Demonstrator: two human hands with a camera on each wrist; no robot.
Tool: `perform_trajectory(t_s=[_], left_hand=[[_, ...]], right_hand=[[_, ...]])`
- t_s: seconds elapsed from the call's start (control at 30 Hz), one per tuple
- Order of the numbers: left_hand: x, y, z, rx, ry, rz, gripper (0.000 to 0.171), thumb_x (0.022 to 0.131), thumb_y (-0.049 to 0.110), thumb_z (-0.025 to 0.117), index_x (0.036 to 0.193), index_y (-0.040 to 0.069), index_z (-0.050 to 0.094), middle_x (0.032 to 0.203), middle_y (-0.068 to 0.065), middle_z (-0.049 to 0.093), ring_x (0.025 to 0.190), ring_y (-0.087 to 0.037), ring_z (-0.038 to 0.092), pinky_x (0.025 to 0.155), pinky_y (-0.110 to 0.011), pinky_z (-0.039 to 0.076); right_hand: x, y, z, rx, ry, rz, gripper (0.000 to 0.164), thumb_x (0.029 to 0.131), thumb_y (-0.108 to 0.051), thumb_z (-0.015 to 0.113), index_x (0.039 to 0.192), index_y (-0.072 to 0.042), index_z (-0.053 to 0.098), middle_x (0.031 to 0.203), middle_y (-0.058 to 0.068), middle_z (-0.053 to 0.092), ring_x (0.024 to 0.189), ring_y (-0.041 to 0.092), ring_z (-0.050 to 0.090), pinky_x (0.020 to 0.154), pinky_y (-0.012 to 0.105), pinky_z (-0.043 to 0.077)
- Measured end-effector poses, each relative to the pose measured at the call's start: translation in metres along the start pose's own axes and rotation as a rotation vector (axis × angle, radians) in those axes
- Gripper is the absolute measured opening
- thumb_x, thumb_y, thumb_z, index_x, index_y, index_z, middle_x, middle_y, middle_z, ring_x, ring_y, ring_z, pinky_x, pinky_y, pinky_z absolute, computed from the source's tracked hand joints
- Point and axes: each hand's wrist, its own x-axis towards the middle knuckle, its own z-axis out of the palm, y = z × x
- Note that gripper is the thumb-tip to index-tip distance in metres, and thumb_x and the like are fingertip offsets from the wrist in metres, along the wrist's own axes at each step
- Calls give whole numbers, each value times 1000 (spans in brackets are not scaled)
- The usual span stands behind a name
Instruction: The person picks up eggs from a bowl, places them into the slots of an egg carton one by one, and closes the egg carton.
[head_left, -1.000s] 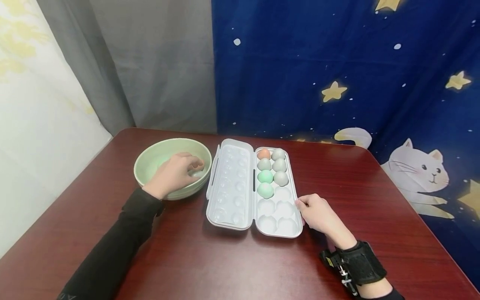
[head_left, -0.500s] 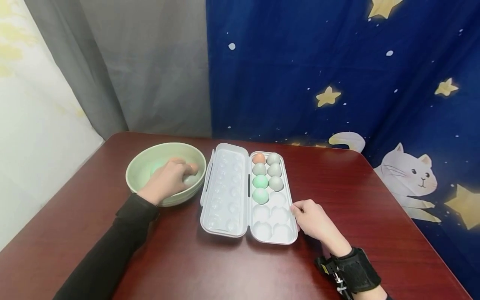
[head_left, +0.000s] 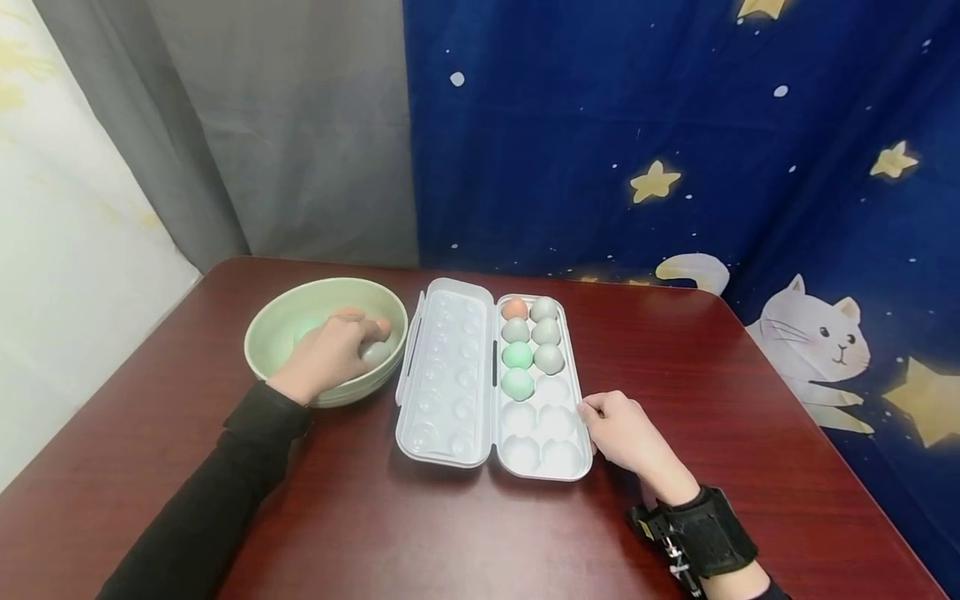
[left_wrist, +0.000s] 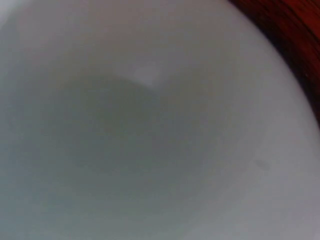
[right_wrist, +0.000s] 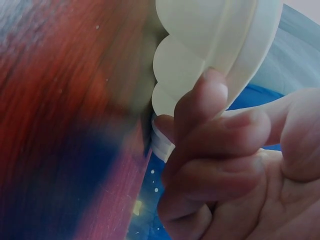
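Note:
My left hand [head_left: 330,350] reaches over the near rim into a pale green bowl [head_left: 273,317]. Its fingers bend down among the eggs, and their tips are hidden. Beside them lie a grey egg [head_left: 377,353] and an orange egg [head_left: 382,328]; a mint egg [head_left: 306,327] shows at the back of the hand. To the right, a white plastic egg carton [head_left: 504,425] lies unfolded, its far cups filled with orange, grey and mint eggs and its near cups bare. My right hand [head_left: 621,429] pinches the carton's right rim between thumb and bent fingers, seen closely in the right wrist view.
The carton's lid [head_left: 446,375] lies flat towards the bowl. Both stand on a dark red wooden table [head_left: 352,517]. Behind hang a grey curtain [head_left: 315,125] and a blue one with stars. The bowl's pale, blurred surface [left_wrist: 150,150] fills the left wrist view.
My left hand has sunk lower into the bowl among the eggs. The right hand keeps its hold on the carton's rim. The head view has shifted slightly.

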Motion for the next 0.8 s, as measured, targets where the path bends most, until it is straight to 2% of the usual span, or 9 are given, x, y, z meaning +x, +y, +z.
perform_trajectory(t_s=[0.2,0.4,0.57,0.8], left_hand=[[0,2,-2,12,-27,-27,11,87,18,64,79,19,56,78,-1,40,74,-20,45,52,-37,41],[0,2,-4,11,-44,-43,10,86,15,61,81,23,59,79,-1,39,74,-19,45,53,-36,41],[1,2,-5,-6,-49,-36,13,86,11,60,84,24,60,80,1,41,77,-18,46,56,-37,42],[2,1,-7,-2,-79,-28,4,88,18,62,88,22,63,80,1,41,78,-19,47,59,-39,44]], right_hand=[[0,-1,0,-13,3,-9,34,97,-7,49,63,-8,56,50,-1,49,49,16,47,54,33,40],[0,-3,-3,-21,-3,-16,35,97,-7,49,63,-8,55,50,-1,49,49,16,47,53,33,39],[2,-3,-4,-27,2,-14,35,97,-7,49,63,-8,56,50,-1,49,49,16,48,54,33,40],[3,0,-2,-25,-8,-17,35,97,-8,48,63,-8,56,50,-1,49,49,16,47,54,33,39]])
